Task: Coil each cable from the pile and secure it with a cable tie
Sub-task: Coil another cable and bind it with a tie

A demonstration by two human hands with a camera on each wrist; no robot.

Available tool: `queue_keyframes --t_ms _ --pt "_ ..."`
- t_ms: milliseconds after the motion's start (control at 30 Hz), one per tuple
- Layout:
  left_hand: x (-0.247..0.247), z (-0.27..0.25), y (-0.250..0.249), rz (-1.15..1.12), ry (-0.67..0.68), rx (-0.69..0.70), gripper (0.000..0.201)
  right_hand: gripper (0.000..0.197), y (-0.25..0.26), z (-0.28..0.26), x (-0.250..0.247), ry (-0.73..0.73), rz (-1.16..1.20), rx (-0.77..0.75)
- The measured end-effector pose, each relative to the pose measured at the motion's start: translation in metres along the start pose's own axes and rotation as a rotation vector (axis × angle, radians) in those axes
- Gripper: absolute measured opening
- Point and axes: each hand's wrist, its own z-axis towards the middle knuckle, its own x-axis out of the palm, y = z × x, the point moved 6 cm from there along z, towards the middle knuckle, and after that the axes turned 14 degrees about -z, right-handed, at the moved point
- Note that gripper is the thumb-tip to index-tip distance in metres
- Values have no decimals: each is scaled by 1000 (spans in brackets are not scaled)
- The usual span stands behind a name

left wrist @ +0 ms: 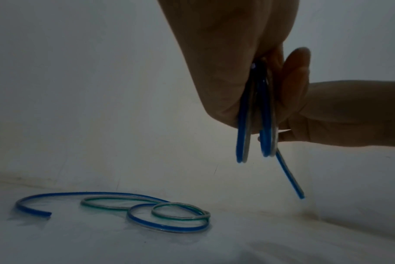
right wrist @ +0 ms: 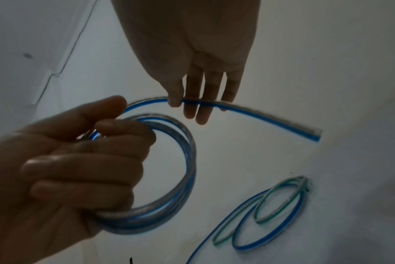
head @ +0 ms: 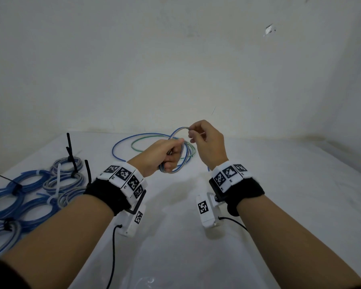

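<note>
My left hand (head: 167, 155) grips a small coil of blue-and-clear cable (right wrist: 187, 160), held above the white table. My right hand (head: 198, 134) pinches the same cable's free end (right wrist: 271, 116) between thumb and fingers, a little above and right of the coil. That short tail (left wrist: 289, 176) sticks out past the fingers. Behind both hands, a loose blue cable (head: 121, 144) and a loose green cable (head: 146, 140) lie looped on the table (head: 258, 184). In the left wrist view the coil (left wrist: 255, 125) hangs edge-on from my left hand (left wrist: 248, 80).
Several tied coils (head: 29, 195) of blue and grey cable lie at the table's left, bound with black ties (head: 71, 153) and white ties (head: 56, 184). A white wall (head: 175, 59) stands right behind the table. Wrist-camera leads (head: 113, 247) hang under my forearms.
</note>
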Motion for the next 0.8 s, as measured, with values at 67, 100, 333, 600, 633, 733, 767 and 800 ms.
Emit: queue_keyframes --t_ms 67,100,333,600,633,733,767,800 --pt "1 0 -3 -80 16 29 41 13 -2 0 1 -17 -7 11" --pt "2 0 -4 -136 34 36 42 13 -5 0 2 -17 -8 20" --pt "-1 1 -19 -485 65 123 44 21 -30 -17 14 132 -62 154" --pt "-16 13 -33 -741 -56 294 48 21 -17 -37 28 336 186 148" --pt "-18 14 -33 -759 -80 313 48 27 -16 -39 31 371 211 141" --pt "-23 15 -32 -753 -156 354 47 35 -7 -44 36 435 272 98" --pt "-23 15 -31 -720 -182 362 46 31 -4 -44 35 432 271 78" --pt "-23 15 -30 -678 -208 369 45 27 0 -45 34 416 262 57"
